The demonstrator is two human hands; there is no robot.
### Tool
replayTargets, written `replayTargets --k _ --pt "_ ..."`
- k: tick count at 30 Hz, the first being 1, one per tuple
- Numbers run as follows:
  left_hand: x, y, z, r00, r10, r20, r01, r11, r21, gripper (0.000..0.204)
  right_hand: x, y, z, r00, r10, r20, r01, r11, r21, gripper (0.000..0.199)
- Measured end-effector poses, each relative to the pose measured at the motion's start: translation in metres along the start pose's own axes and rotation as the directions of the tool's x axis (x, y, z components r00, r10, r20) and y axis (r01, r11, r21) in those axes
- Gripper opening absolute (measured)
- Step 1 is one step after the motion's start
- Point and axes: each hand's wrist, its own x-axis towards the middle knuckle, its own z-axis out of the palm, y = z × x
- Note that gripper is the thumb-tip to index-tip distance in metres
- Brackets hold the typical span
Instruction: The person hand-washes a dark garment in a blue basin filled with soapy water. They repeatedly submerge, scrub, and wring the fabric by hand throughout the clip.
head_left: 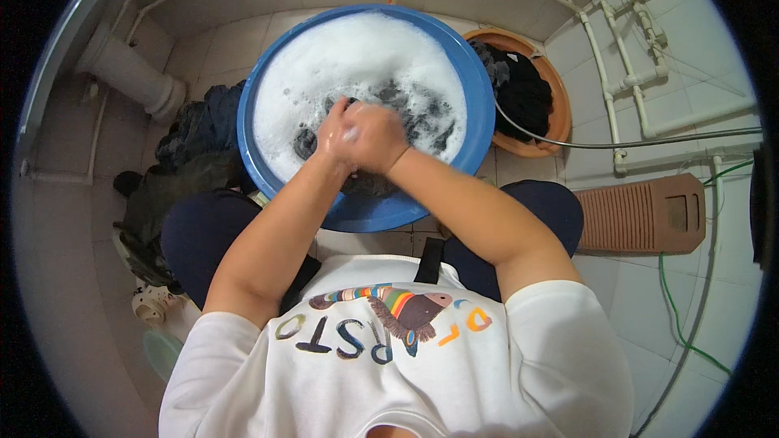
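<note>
The fingers of the left hand point(335, 131) and the right hand point(375, 138) are curled together, pressed one against the other and clamped on a wet dark garment point(365, 182) that lies partly under the suds, at the near side of a round blue plastic basin point(484, 118). White foam point(357, 57) fills most of the basin beyond the fingers, thick and bubbly, with dark folds of cloth showing through just right of the hands. Farther right of the fingers, touching the blue rim, stands a smaller orange-brown basin point(560, 113) heaped with black clothes point(523, 93). A thin grey hose point(649, 142) runs from it across the tiled wall, under white pipes point(621, 73). Nearer the person on that side lies a ribbed brown washboard point(645, 215) on the pale floor tiles, with a green cord point(673, 308) trailing beside it. Left of the fingers, against the basin, a pile of dark laundry point(195, 134) rests on the floor near a thick white drainpipe point(130, 73).
</note>
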Motion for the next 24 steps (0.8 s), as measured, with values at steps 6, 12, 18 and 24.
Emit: replayTargets --k 6,12,18,24 --pt "-0.021 0.001 0.031 0.98 0.03 -0.197 0.007 0.983 0.184 0.035 -0.004 0.005 -0.003 0.983 0.151 -0.107 -0.154 0.988 -0.024 0.017" --pt "-0.023 -0.014 0.024 0.99 0.134 -0.053 -0.137 0.989 -0.052 0.033 -0.003 0.015 0.011 0.997 0.018 -0.079 -0.02 0.999 -0.026 0.02" --pt "0.0 -0.004 -0.013 0.945 0.097 0.311 -0.081 0.995 -0.063 0.032 0.001 -0.012 -0.009 0.982 0.098 -0.164 -0.075 0.987 0.14 0.017" --pt "-0.011 -0.007 0.013 0.973 0.138 -0.187 -0.061 0.927 0.37 0.027 -0.001 0.009 0.0 0.984 0.107 -0.139 -0.1 0.994 0.054 0.016"
